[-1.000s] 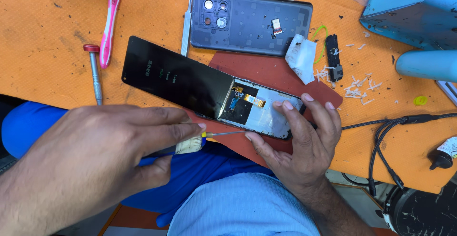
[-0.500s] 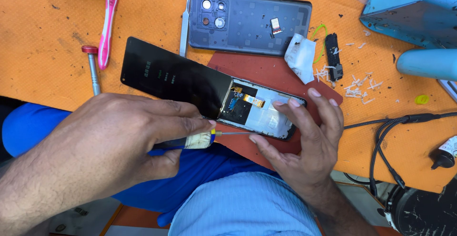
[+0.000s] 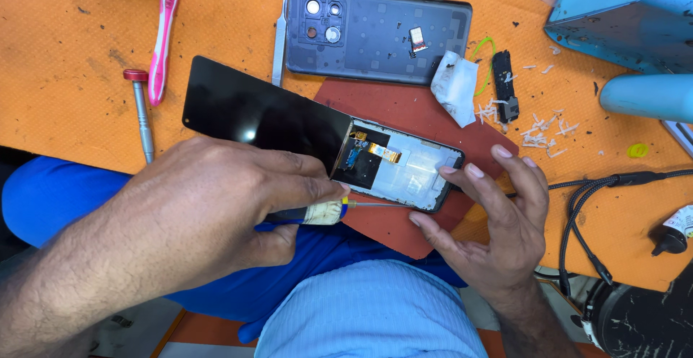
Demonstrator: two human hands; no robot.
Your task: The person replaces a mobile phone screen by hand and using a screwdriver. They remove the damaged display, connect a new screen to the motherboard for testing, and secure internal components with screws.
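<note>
Holding: left hand (image 3: 216, 214) is closed around a small screwdriver (image 3: 339, 210), its thin shaft pointing at the near edge of the phone frame (image 3: 411, 174).
Steadying: right hand (image 3: 491, 217) is spread open, fingertips pressing the frame's right end and near edge; it grips nothing.
Risk, tip: a slip could probably drive the point into the orange ribbon cable (image 3: 382, 154) or scratch the board, since they lie just beside the shaft.
Risk, screen: the black screen (image 3: 260, 116) stands tilted up, joined only at that cable; a nudge from the left knuckles might tear it.
Phone: opened, lying on a dark red mat (image 3: 404, 109) on the orange table (image 3: 65, 76).
Beyond: grey back cover (image 3: 375, 33), metal tweezers (image 3: 279, 33), pink toothbrush (image 3: 164, 33).
</note>
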